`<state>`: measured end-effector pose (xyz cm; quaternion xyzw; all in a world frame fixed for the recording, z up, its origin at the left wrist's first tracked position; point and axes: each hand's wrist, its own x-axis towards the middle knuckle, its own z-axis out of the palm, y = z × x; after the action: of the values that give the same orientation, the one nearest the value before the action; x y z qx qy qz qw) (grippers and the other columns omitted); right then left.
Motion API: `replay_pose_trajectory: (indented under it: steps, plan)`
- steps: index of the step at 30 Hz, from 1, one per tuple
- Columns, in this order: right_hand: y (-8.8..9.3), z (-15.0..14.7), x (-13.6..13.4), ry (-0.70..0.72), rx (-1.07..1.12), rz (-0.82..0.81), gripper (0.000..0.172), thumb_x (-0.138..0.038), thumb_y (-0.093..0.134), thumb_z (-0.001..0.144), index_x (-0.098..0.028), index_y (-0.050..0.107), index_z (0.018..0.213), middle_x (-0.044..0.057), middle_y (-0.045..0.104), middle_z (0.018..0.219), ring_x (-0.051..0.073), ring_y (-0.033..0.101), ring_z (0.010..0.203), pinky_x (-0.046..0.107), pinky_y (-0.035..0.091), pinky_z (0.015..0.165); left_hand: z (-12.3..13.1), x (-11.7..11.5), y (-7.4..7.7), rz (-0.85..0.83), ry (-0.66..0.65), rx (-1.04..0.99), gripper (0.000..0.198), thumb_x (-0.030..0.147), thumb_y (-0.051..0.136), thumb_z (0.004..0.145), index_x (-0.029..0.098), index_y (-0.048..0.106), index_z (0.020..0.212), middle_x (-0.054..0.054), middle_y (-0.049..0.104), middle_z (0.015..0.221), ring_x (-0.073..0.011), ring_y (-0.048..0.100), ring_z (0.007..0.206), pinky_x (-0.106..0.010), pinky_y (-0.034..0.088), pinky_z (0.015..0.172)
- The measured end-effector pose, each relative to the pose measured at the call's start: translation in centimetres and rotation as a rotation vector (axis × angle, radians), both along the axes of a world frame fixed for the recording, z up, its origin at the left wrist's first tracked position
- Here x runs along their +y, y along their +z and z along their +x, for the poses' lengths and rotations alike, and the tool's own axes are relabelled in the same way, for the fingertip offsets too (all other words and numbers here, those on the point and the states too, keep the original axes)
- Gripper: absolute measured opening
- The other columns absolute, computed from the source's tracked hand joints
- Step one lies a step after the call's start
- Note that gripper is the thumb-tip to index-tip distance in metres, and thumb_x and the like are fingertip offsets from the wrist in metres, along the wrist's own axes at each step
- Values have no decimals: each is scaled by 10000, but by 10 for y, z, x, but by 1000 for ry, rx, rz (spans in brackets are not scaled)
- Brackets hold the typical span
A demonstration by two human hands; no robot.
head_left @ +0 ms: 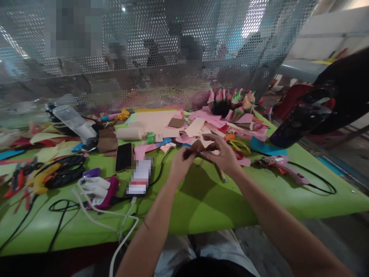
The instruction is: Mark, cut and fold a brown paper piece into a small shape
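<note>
A small brown piece (pixel 197 146) is held between my two hands above the green table (pixel 207 207). My left hand (pixel 183 158) pinches its left side with thumb and fingers. On the other side, my right hand (pixel 220 152) grips it between thumb and forefinger, the other fingers curled. A thin stick-like item (pixel 221 173) lies below my right hand. Just beyond the hands are pink and cream paper or foam scraps (pixel 196 127).
A pink glue gun (pixel 291 171) with a cord lies at the right. Cone-shaped crafts (pixel 238 100) stand at the back. On the left are a black phone (pixel 123 157), a lit phone (pixel 140 176), a power strip (pixel 103 194), scissors (pixel 67 171) and a clear bottle (pixel 75 123).
</note>
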<state>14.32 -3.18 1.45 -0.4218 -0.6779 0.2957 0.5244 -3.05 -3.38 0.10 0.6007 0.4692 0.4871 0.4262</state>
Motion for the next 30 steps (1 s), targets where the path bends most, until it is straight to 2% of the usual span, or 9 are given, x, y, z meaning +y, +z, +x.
replay_pose_trajectory:
  steps: [2, 7, 12, 19, 24, 30]
  plan:
    - [-2, 0, 2, 33, 46, -45, 464, -328, 741, 754, -237, 619, 1192, 81, 670, 1155, 178, 647, 806, 344, 546, 752, -1, 2, 0, -48, 38, -116, 151, 321, 647, 767, 186, 584, 792, 16, 599, 714, -127, 543, 668, -253, 440, 661]
    - [-8, 0, 5, 48, 59, -75, 294, -364, 727, 767, -219, 692, 1020, 53, 745, 939, 211, 688, 845, 370, 558, 782, -4, 4, -1, -96, 37, -234, 262, 410, 707, 718, 184, 586, 770, 8, 604, 732, -126, 557, 701, -256, 464, 690]
    - [-9, -1, 5, 42, 86, -110, 238, -351, 730, 753, -219, 728, 952, 44, 770, 905, 219, 709, 831, 389, 567, 803, -2, 1, -1, -91, -30, -204, 305, 412, 722, 731, 167, 661, 902, -18, 671, 826, -127, 563, 749, -250, 449, 715]
    - [-6, 0, 5, 71, 179, -104, 262, -340, 764, 718, -229, 753, 955, 44, 778, 950, 228, 709, 903, 401, 563, 856, -2, 1, 2, -201, 54, -321, 323, 427, 760, 657, 169, 664, 827, -1, 655, 769, -105, 540, 674, -253, 461, 701]
    - [-5, 0, 4, 43, 150, -77, 205, -354, 740, 748, -241, 775, 915, 38, 778, 892, 225, 713, 843, 401, 578, 813, -3, -2, 4, -250, 31, -432, 326, 399, 799, 612, 177, 696, 829, 3, 662, 787, -86, 523, 641, -247, 457, 691]
    - [-4, -2, 4, 28, 111, -47, 196, -337, 741, 738, -242, 772, 906, 40, 777, 882, 228, 717, 829, 385, 578, 787, -4, -2, 6, -251, 39, -424, 382, 411, 835, 595, 179, 738, 882, -5, 691, 815, -88, 518, 671, -242, 445, 700]
